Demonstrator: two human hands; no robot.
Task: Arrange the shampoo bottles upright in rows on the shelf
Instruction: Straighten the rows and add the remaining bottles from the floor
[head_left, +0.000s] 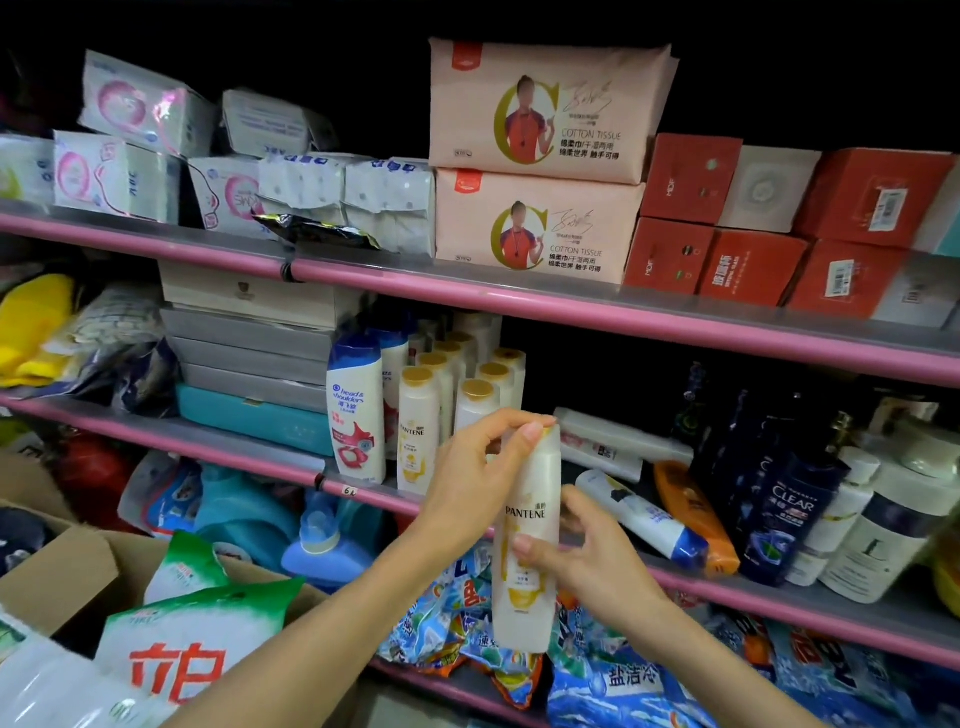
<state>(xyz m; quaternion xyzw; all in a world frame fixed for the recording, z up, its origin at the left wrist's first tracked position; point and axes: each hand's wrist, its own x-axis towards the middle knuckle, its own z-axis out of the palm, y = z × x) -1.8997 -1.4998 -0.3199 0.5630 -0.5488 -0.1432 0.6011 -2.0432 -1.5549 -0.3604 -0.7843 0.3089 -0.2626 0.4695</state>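
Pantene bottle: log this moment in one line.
left hand grips cap | right hand holds Pantene bottle upright | before shelf

We see two bare forearms reaching in from the bottom edge, with no sleeve, cuff or glove anywhere along them. The left hand (475, 467) and the right hand (582, 556) are both uncovered, and we find no ring, watch, bracelet or strap on either wrist. The fingernails we can make out look short and plain. The rest of the person lies outside our view.
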